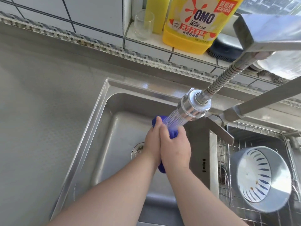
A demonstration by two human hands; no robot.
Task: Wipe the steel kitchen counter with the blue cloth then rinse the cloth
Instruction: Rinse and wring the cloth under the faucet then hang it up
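blue cloth (173, 134) pressed between both hands, under faucet spray

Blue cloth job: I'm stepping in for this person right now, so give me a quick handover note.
Left hand and right hand: pressed together, squeezing the blue cloth between them.
Cloth: over the sink, under the running spray head.
Done: rinsing is under way; whether the steel counter was wiped can't be told from here.
Left: finish the rinse and shut off the water.
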